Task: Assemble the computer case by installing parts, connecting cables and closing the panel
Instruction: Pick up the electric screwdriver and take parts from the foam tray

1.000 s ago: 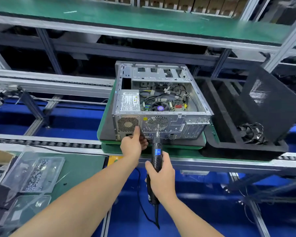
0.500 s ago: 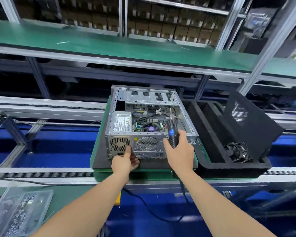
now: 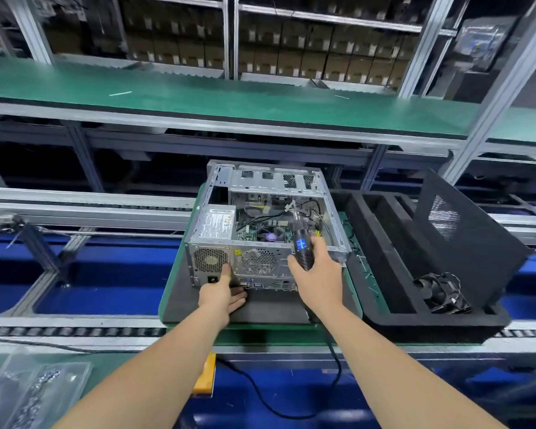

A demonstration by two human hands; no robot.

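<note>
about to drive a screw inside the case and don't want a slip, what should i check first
1. Right-hand grip wrapped round screwdriver: ok
2. Left-hand grip steadying the case at its rear: ok
3. Bit seated on a screw: cannot tell
4. Wires clear of the bit: cannot tell
5. Cord hanging slack, not snagged: ok
6. Side panel out of the way, leaning in the tray: ok

right hand (image 3: pixel 317 281) grips electric screwdriver (image 3: pixel 302 247) above open computer case (image 3: pixel 270 230); left hand (image 3: pixel 222 294) touches its rear.
</note>
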